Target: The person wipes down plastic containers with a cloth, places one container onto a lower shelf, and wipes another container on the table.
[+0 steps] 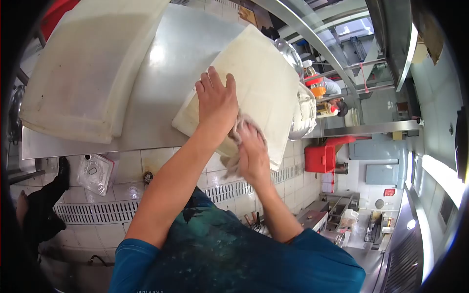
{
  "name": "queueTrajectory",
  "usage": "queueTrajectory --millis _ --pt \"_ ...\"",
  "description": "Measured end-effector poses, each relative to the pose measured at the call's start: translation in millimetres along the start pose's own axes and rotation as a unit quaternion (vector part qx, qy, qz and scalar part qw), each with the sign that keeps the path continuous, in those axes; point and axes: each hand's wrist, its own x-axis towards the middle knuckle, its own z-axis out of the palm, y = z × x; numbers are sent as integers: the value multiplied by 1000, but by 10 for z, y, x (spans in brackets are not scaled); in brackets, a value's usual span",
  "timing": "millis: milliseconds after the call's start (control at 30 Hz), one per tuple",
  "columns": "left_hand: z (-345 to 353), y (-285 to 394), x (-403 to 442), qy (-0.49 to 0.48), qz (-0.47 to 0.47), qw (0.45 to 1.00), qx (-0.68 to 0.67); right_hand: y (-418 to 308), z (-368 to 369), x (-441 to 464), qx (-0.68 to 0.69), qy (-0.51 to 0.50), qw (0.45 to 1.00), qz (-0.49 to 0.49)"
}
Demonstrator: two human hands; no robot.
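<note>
My left hand (pixel 217 100) lies on a cream-coloured cutting board (pixel 266 63), its fingers spread over the surface. Bunched under the fingers of my right hand (pixel 254 154) is a greyish cloth (pixel 230 166), pressed to the board near its front edge. Part of the cloth hangs past that edge, and motion slightly blurs this hand. The board sits at an angle on a steel table (pixel 183 36).
Another large cream-coloured slab (pixel 80 73) occupies the table's left side. Metal bowls (pixel 290 56) and bottles (pixel 317 90) stand beyond the board. A red bin (pixel 318 158) is to the right. One person's dark-clothed leg (pixel 49 200) shows at left; another person (pixel 337 105) is farther back.
</note>
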Motion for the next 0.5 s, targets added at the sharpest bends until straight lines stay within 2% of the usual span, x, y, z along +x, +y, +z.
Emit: queueTrajectory --millis 67,133,167,233,300,400,433,500 --pt "15 -7 5 -11 0 1000 -2 220 7 324 13 37 998 -55" --pt "-3 13 4 -19 3 1000 -7 410 20 652 46 14 994 95" --pt "-27 17 15 -34 -6 999 -4 498 46 775 42 16 994 98" --pt "-49 35 29 -44 -15 999 -3 577 92 948 -38 11 996 84" --pt "-74 26 26 -54 -20 998 0 516 108 748 -42 -1 997 63" --pt "-45 32 31 -40 -30 999 -3 131 48 277 -27 26 998 -48" --pt "-29 17 28 -36 -40 999 -2 43 47 108 -25 3 1000 17" --pt "6 -7 10 -20 -7 1000 -20 315 60 303 -14 -7 1000 -12"
